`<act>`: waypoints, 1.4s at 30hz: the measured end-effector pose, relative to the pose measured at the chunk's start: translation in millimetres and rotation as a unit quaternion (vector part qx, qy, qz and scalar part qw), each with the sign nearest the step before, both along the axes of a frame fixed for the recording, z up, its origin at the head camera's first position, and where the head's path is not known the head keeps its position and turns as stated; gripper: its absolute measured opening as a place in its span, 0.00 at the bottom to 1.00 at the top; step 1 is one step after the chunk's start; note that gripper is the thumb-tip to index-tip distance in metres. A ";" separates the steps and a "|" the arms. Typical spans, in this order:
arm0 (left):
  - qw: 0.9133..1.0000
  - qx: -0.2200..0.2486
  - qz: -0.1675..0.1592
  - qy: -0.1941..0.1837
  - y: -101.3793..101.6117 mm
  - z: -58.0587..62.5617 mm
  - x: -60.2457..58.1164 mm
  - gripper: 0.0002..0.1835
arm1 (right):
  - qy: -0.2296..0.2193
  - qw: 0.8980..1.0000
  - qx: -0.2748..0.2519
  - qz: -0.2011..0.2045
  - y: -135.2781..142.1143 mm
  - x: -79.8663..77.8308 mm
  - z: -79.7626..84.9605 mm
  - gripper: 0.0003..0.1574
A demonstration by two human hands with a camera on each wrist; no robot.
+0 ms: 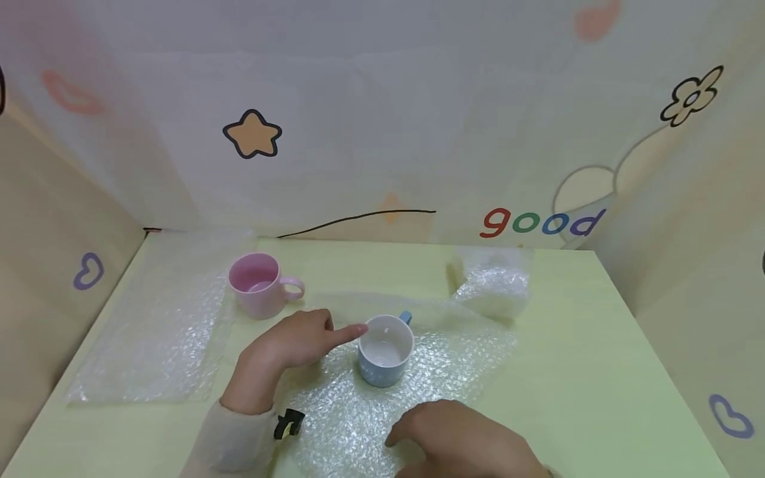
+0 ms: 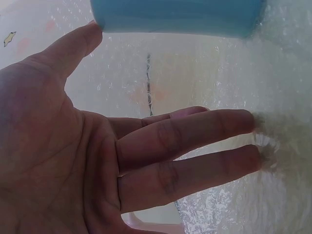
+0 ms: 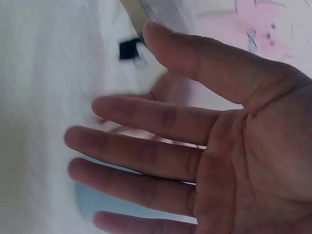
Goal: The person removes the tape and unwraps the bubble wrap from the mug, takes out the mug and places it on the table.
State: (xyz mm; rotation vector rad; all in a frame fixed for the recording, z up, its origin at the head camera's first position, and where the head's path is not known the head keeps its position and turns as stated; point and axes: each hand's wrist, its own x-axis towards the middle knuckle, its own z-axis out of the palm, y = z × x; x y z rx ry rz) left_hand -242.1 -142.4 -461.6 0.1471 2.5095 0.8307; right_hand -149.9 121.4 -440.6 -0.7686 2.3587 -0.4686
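Observation:
A light blue mug [image 1: 382, 373] with a white inside stands upright on a sheet of bubble wrap [image 1: 343, 418], its handle pointing to the back. From the left, my left hand [image 1: 301, 338] reaches in with its thumb right at the mug's rim. Its other fingers are extended, and two fingertips [image 2: 243, 158] meet the bubble wrap in the left wrist view. My right hand [image 1: 463, 435] hovers over the near right part of the sheet, holding nothing. In the right wrist view its fingers [image 3: 141, 146] are spread and nearly straight, partly hiding the blue mug [image 3: 92, 200].
Back left of the blue mug stands a pink mug [image 1: 259, 302], handle to the right. Another bubble wrap sheet [image 1: 161, 325] lies flat along the table's left side. A bundle of bubble wrap [image 1: 493, 282] sits at the back right. Printed cloth walls [image 1: 358, 133] border the table.

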 end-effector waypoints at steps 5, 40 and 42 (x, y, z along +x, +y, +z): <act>1.000 -0.005 0.002 -0.003 -1.5 -1.8 -0.3 0.42 | 0.012 0.999 -0.030 -0.004 31.4 -23.8 7.4 0.20; 1.000 0.000 -0.007 0.003 -0.2 -0.6 -1.0 0.44 | 0.170 0.927 -0.195 -0.271 31.0 -81.9 -48.0 0.31; 1.000 -0.001 -0.006 0.001 0.1 -0.1 -0.5 0.44 | 0.180 0.918 -0.207 -0.287 29.8 -83.0 -45.7 0.27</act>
